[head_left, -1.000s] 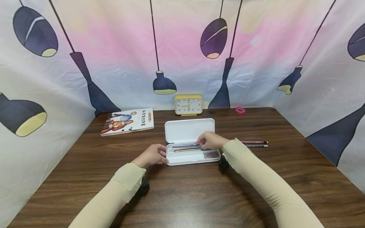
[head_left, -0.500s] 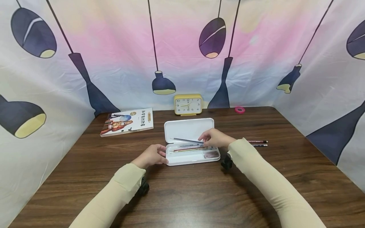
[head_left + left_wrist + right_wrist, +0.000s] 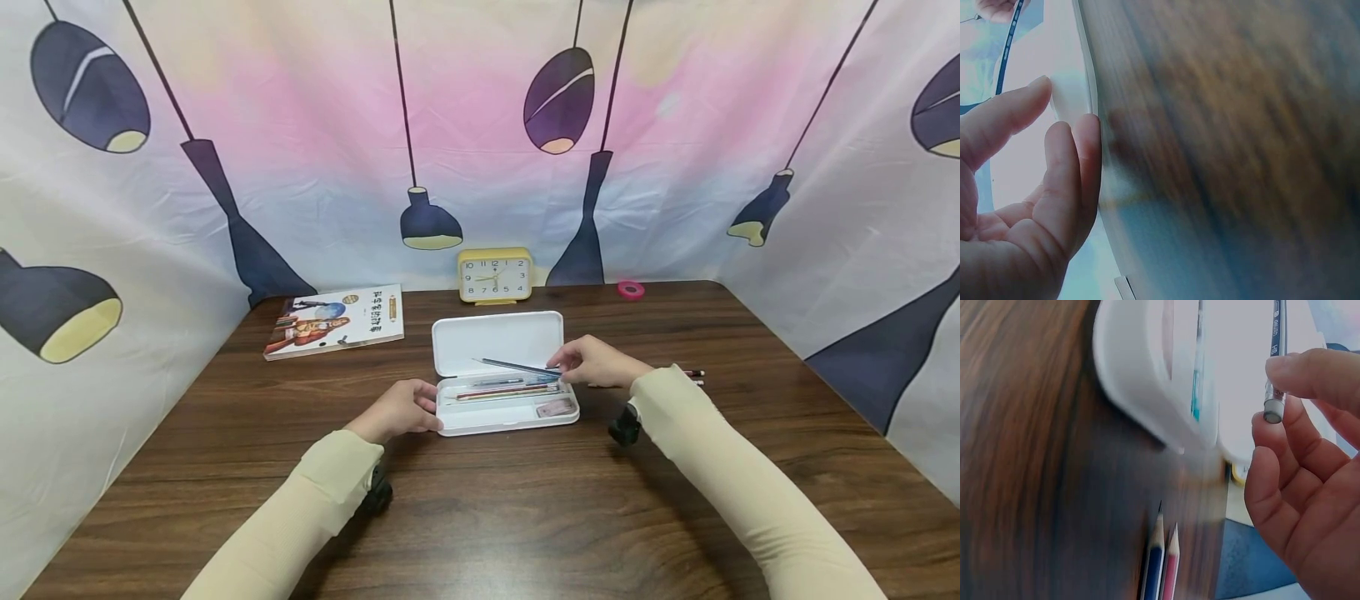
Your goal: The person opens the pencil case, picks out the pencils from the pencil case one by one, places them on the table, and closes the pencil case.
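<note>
A white pencil case [image 3: 480,428] lies on the table with its lid [image 3: 498,342] raised. My left hand [image 3: 401,408] holds its left end, thumb and fingers about the edge. Between thumb and fingers, my right hand [image 3: 600,362] pinches a dark HB pencil [image 3: 517,366] near its pale eraser tip, seen closely in the right wrist view. The pencil slants above the case, its point toward the left. Several pencils and pens [image 3: 502,391] lie inside, and an eraser [image 3: 555,407] sits in the front right corner.
Two pencils, one blue [image 3: 1154,569] and one red [image 3: 1171,569], lie on the table right of the case, partly under my right arm. Behind stand a yellow clock [image 3: 495,276], a book [image 3: 337,321] at left and a pink tape roll [image 3: 631,290] at right.
My right hand has lifted the dark pencil from the case and moved it rightward. The left hand has stayed at the case's left end.
</note>
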`<action>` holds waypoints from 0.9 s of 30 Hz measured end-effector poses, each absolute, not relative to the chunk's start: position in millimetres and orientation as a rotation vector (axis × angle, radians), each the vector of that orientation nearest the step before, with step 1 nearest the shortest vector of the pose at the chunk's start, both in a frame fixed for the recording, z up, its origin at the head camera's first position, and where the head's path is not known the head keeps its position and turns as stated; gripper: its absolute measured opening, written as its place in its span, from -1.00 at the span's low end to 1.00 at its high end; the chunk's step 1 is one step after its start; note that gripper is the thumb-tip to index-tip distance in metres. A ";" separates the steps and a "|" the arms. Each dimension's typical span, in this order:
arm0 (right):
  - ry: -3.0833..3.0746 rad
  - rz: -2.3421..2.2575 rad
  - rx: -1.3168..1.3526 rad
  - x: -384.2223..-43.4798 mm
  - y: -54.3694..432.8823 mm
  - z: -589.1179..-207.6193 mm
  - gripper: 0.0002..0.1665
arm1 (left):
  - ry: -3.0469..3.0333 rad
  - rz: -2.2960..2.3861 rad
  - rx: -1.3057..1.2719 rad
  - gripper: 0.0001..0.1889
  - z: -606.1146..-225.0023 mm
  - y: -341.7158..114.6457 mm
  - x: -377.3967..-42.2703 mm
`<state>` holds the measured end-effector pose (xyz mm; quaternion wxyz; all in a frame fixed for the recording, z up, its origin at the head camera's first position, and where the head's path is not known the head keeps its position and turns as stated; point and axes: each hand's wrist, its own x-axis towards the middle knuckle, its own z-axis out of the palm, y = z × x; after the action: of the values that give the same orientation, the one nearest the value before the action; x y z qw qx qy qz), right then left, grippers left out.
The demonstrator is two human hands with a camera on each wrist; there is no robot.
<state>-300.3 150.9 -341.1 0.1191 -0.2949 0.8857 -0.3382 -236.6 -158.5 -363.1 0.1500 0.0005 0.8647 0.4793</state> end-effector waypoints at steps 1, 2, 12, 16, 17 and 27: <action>2.589 -0.987 -0.861 -300.1 153.7 -341.0 -0.73 | 2.486 1.377 0.001 -0.46 -363.0 -158.5 -236.6; 2.590 -0.987 -0.864 -299.5 156.5 -340.6 -0.72 | 2.486 1.377 0.000 -0.46 -363.1 -158.6 -236.8; 2.617 -0.994 -0.879 -292.8 182.1 -336.1 -0.73 | 2.499 1.366 -0.018 -0.46 -362.5 -157.5 -236.7; 2.630 -1.007 -0.838 -290.5 192.7 -335.0 -0.74 | 2.503 1.356 -0.018 -0.46 -362.3 -157.1 -236.8; 2.632 -1.013 -0.829 -290.3 195.1 -334.8 -0.74 | 2.506 1.353 -0.015 -0.46 -362.1 -157.1 -236.7; 2.641 -1.042 -0.768 -290.1 217.0 -338.3 -0.74 | 2.494 1.374 -0.006 -0.46 -363.0 -157.3 -236.6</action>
<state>-290.1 217.0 -338.3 0.1002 -0.2599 0.8934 -0.3524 -236.6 -157.3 -363.0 0.1465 -0.0020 0.8665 0.4771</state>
